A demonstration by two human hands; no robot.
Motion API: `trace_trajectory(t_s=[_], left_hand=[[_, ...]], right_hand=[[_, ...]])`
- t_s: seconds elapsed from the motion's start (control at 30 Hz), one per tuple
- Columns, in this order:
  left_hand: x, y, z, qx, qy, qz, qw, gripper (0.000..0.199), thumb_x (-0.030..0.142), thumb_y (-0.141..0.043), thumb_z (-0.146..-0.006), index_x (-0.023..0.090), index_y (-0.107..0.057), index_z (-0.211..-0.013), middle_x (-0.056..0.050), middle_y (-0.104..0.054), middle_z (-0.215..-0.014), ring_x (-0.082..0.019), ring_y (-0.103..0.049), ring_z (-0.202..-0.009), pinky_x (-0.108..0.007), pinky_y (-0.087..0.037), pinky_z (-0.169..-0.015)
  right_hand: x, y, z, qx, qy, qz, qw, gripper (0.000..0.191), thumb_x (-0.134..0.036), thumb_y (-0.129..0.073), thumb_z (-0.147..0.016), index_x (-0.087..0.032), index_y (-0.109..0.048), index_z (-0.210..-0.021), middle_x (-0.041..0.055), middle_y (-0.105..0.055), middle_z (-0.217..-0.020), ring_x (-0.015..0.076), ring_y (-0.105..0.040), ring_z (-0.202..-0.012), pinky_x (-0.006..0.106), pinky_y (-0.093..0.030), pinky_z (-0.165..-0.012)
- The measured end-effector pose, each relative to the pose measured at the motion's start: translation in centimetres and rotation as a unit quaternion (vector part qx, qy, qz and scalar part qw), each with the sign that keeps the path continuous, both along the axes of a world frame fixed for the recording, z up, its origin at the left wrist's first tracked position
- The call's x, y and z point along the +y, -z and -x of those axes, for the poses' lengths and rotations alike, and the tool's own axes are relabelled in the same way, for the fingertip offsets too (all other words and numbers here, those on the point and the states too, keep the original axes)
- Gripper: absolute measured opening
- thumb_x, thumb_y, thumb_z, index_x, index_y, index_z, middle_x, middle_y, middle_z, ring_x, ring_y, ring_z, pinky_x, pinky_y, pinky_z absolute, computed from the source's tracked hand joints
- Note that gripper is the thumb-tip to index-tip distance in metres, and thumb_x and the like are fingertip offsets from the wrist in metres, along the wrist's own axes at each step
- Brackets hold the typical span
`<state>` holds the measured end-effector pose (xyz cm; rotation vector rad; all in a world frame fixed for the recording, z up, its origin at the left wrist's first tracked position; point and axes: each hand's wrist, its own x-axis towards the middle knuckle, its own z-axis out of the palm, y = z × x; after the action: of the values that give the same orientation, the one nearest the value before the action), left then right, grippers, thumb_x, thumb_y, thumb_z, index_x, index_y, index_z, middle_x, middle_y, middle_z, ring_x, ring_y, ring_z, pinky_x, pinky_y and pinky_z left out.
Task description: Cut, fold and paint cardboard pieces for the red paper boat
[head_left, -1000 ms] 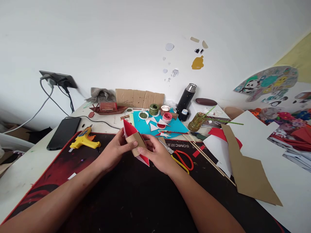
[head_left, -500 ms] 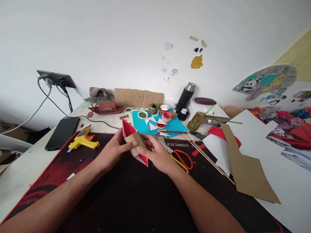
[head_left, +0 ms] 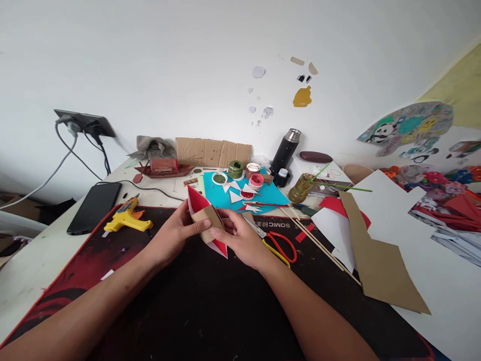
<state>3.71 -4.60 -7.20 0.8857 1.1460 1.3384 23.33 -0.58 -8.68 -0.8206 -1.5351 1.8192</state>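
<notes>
Between both hands, above the dark mat (head_left: 210,311), is a folded red-and-white striped paper piece (head_left: 196,200) with a brown cardboard piece (head_left: 208,217) against its near face. My left hand (head_left: 180,225) grips it from the left, thumb pressed flat on the cardboard. From the right, my right hand (head_left: 240,235) grips the same piece, its thumb on the cardboard's lower edge. Fingers behind the paper are partly hidden. Just right of my right hand lie scissors (head_left: 281,248) with red and yellow handles. A yellow hot glue gun (head_left: 130,218) rests left of my left hand.
Paint jars (head_left: 236,169) and white paper triangles sit on blue paper (head_left: 214,193). Behind stand a model boat (head_left: 165,169), a black thermos (head_left: 285,150) and a jar with a brush (head_left: 300,188). Wooden sticks (head_left: 323,245) and cut cardboard (head_left: 383,265) lie right; a phone (head_left: 94,206) lies left.
The whole view has shifted very slightly. Both hands keep the same hold on the paper and cardboard, and nothing else has visibly moved.
</notes>
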Motion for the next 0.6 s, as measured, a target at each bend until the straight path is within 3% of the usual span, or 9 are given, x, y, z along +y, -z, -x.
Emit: trace_trajectory(t_s=[0.13, 0.3, 0.4, 0.6], left_hand=[[0.1, 0.0, 0.2, 0.000, -0.010, -0.008, 1.000, 0.074, 0.046, -0.105, -0.066, 0.024, -0.072, -0.128, -0.011, -0.081, -0.126, -0.036, -0.074, -0.124, -0.043, -0.061, -0.102], [0.5, -0.3, 1.2, -0.025, -0.040, 0.009, 0.999, 0.073, 0.055, -0.103, -0.068, 0.025, -0.070, -0.125, -0.011, -0.081, -0.126, -0.036, -0.076, -0.121, -0.042, -0.064, -0.096], [0.6, -0.3, 1.6, -0.036, -0.064, 0.017, 0.997, 0.072, 0.060, -0.102, -0.070, 0.024, -0.069, -0.122, -0.012, -0.080, -0.128, -0.036, -0.077, -0.120, -0.041, -0.065, -0.093], [0.3, 0.3, 0.8, -0.010, -0.053, 0.022, 0.998, 0.084, 0.063, -0.103, -0.067, 0.022, -0.067, -0.131, -0.013, -0.081, -0.127, -0.037, -0.076, -0.123, -0.043, -0.063, -0.099]], right_hand=[[-0.1, -0.4, -0.1, -0.017, 0.001, -0.030, 0.999, 0.061, -0.057, -0.084, -0.097, -0.027, -0.064, -0.147, 0.0124, -0.074, -0.147, 0.0312, -0.070, -0.139, 0.050, -0.057, -0.119], [0.4, -0.4, -0.6, -0.081, 0.055, -0.139, 0.985, 0.070, -0.055, -0.085, -0.096, -0.026, -0.062, -0.155, 0.0142, -0.074, -0.145, 0.0324, -0.071, -0.135, 0.053, -0.055, -0.118], [0.6, -0.3, -0.8, -0.087, 0.068, -0.186, 0.976, 0.067, -0.050, -0.086, -0.095, -0.029, -0.063, -0.155, 0.0113, -0.075, -0.143, 0.0313, -0.072, -0.132, 0.052, -0.055, -0.118], [0.0, -0.2, -0.5, -0.152, 0.093, -0.303, 0.936, 0.051, -0.032, -0.084, -0.097, -0.035, -0.073, -0.146, 0.0083, -0.077, -0.143, 0.0332, -0.069, -0.136, 0.054, -0.052, -0.120]])
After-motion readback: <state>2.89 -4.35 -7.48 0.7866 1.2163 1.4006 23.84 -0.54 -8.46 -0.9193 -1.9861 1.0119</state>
